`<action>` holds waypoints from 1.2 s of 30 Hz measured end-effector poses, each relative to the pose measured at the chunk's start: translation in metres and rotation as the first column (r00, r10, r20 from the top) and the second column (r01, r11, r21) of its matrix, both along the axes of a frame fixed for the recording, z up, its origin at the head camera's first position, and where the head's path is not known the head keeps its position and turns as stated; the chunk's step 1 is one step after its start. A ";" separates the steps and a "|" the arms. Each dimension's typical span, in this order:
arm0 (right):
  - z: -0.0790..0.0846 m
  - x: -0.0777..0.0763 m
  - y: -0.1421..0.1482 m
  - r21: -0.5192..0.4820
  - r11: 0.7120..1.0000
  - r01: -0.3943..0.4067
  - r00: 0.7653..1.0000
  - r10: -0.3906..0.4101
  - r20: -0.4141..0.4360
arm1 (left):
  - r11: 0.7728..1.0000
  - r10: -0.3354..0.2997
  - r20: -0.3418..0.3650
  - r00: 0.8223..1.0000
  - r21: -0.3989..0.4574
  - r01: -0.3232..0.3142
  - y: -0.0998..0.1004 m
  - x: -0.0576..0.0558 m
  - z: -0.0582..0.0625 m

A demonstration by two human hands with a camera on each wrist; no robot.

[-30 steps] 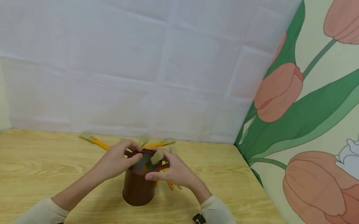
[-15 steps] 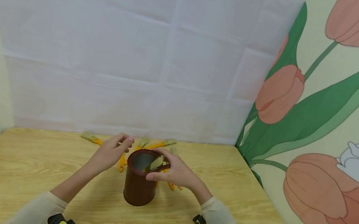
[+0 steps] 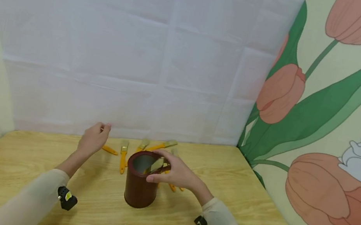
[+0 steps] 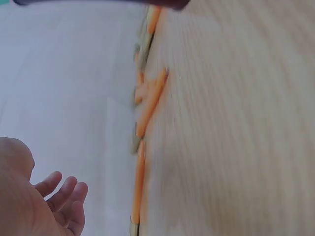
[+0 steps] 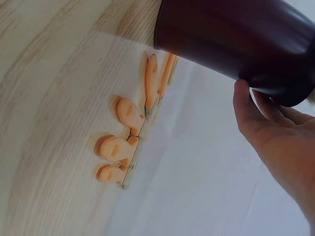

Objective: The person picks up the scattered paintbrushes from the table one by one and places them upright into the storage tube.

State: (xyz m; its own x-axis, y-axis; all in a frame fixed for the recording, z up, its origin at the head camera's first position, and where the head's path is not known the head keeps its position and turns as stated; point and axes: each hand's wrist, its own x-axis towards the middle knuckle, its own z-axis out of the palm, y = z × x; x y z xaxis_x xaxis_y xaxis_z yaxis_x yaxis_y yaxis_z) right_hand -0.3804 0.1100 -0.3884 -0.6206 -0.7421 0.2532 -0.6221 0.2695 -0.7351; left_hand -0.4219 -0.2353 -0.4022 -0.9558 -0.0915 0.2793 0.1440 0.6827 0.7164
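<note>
Between clamped fingers of the right hand stands the mug; the left hand curls loosely.

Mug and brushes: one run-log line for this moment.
right hand: grips mug | mug: upright, brush inside, bristles up | left hand: near leftmost brush, holding nothing visible | more brushes: on table

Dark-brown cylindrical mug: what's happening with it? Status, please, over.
Right hand holds mug near its rim. Left hand off it, apparently empty. Pale-bristled brush inside; orange-handled brushes lie behind, none in front.
</note>
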 end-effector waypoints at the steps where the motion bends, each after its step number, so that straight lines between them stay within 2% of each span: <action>1: 0.000 0.000 0.000 0.000 1.000 0.000 1.000 0.000 0.000 | 0.999 0.028 0.017 0.999 -0.019 -0.028 -0.003 -0.003 0.000; 4: 0.001 0.001 0.001 0.000 1.000 0.002 1.000 -0.002 -0.002 | 0.995 0.084 0.089 0.992 -0.061 -0.079 -0.012 -0.010 -0.004; 7: 0.000 0.001 0.001 0.003 1.000 -0.002 1.000 0.002 -0.003 | 0.989 0.127 0.169 0.977 -0.094 -0.112 -0.022 -0.013 -0.010; 11: 0.000 0.001 -0.002 0.010 1.000 -0.008 1.000 0.008 -0.006 | 0.983 0.148 0.246 0.958 -0.147 -0.114 -0.036 -0.014 -0.021; 18: -0.001 0.001 -0.002 0.027 1.000 0.013 1.000 -0.013 -0.006 | 0.964 0.187 0.262 0.947 -0.236 -0.125 -0.049 -0.015 -0.029; 21: -0.002 0.002 0.000 0.031 0.999 0.017 1.000 -0.017 -0.006 | 0.962 0.198 0.306 0.931 -0.244 -0.124 -0.049 -0.017 -0.029; 24: -0.001 0.002 0.001 0.025 1.000 0.015 1.000 -0.014 -0.007 | 0.957 0.206 0.323 0.924 -0.262 -0.121 -0.047 -0.020 -0.028; 31: -0.002 0.002 0.001 0.012 1.000 -0.002 1.000 0.002 0.001 | 0.931 0.249 0.348 0.904 -0.342 -0.125 -0.039 -0.028 -0.029; 33: -0.002 0.002 0.001 0.015 1.000 -0.006 1.000 0.006 0.002 | 0.929 0.262 0.351 0.899 -0.343 -0.137 -0.037 -0.029 -0.028; 36: -0.002 0.002 0.001 0.023 1.000 -0.008 1.000 0.008 0.003 | 0.937 0.258 0.346 0.902 -0.316 -0.146 -0.036 -0.029 -0.028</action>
State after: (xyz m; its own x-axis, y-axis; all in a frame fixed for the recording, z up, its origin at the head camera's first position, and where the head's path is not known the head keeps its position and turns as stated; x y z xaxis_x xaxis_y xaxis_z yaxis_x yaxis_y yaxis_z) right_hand -0.3782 0.1110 -0.3908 -0.6155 -0.7525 0.2345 -0.6221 0.2812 -0.7307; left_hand -0.4511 -0.2711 -0.4300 -0.9623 -0.2662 -0.0547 -0.2604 0.8453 0.4665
